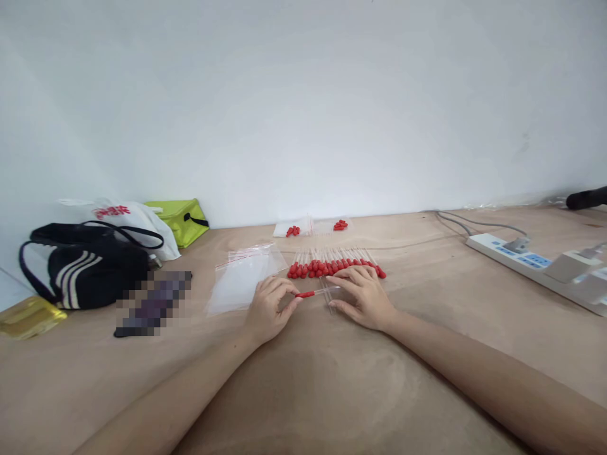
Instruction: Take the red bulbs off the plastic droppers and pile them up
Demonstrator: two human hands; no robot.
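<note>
Left fingers (286,289) pinch 1 red cap (305,294) while curled right fingers (342,285) flank its clear tube (319,292), grip unclear.

Wooden tabletop (308,392), power strip (531,264): perhaps a workroom.

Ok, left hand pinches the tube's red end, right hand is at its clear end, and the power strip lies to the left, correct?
No: the head view shows the power strip off to the right, not the left. The rest stands: the left hand pinches the tube's red end, and the right hand is at its clear end.
</note>
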